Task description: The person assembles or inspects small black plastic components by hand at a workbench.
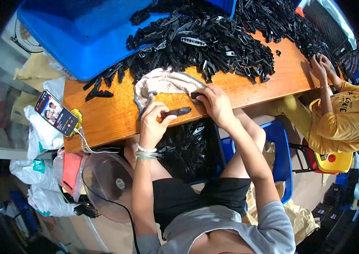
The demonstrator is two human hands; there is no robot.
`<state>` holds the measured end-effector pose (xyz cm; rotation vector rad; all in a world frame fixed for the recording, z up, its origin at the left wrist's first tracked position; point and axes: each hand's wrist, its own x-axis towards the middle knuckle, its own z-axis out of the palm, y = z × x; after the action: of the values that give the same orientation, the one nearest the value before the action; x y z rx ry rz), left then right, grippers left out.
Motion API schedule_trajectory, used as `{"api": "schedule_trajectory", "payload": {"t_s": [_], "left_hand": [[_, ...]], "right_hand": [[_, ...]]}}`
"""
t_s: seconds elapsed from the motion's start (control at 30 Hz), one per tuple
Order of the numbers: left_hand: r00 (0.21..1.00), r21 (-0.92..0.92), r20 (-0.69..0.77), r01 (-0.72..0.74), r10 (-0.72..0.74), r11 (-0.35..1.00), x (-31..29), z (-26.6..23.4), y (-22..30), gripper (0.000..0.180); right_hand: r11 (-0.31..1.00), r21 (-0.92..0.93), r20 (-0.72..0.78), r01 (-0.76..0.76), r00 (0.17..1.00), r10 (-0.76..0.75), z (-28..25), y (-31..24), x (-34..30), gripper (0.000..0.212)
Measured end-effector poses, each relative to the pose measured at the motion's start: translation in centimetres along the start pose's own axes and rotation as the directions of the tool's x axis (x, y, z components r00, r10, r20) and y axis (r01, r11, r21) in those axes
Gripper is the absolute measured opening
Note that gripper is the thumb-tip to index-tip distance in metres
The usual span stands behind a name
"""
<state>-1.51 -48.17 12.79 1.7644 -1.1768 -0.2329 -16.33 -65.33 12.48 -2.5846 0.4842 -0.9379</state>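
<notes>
Over the table's near edge, my left hand (152, 120) pinches a short black plastic part (177, 112) between thumb and fingers. My right hand (216, 103) is closed on a small dark piece (196, 95), whose kind I cannot make out. That piece lies against the right end of a crumpled whitish cloth (167, 79) with a dark border. Behind the cloth, a large heap of black plastic parts (213, 46) covers much of the wooden table (124, 120). A few loose parts (99, 94) lie left of the cloth.
A big blue bin (78, 46) tips toward the heap. At the left corner stands a lit phone (56, 113) with a white cable. Below the table edge is a dark crate (188, 148) of black parts. Another person (336, 110) in yellow works at the right.
</notes>
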Motion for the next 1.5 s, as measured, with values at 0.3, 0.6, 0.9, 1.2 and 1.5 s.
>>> {"api": "schedule_trajectory", "payload": {"t_s": [0.3,0.6,0.9,1.2,1.5], "left_hand": [[0.999,0.012,-0.006,-0.032,0.032,0.999,0.1,-0.1,-0.4,0.026],[0.989,0.023,-0.033,-0.142,0.142,0.99,0.2,0.3,-0.7,0.021],[0.976,0.051,-0.008,-0.217,0.217,0.975,0.4,0.2,-0.1,0.018],[0.797,0.263,-0.597,0.299,-0.089,0.917,2.2,-11.0,-9.7,0.013],[0.978,0.536,-0.206,0.138,-0.029,0.833,3.1,-15.5,-9.7,0.015]], "right_hand": [[0.99,-0.138,-0.129,0.008,0.991,-0.026,-0.6,0.0,1.6,0.028],[0.839,0.395,0.3,-0.375,0.916,0.267,-1.0,-2.9,-2.1,0.022],[0.952,0.269,0.164,-0.143,0.981,0.101,0.5,-3.8,-1.5,0.027],[0.853,0.419,0.455,-0.312,0.885,0.101,-1.9,-4.9,-7.5,0.035],[0.788,0.405,0.554,-0.463,0.81,0.191,-0.7,-5.4,-9.9,0.028]]}}
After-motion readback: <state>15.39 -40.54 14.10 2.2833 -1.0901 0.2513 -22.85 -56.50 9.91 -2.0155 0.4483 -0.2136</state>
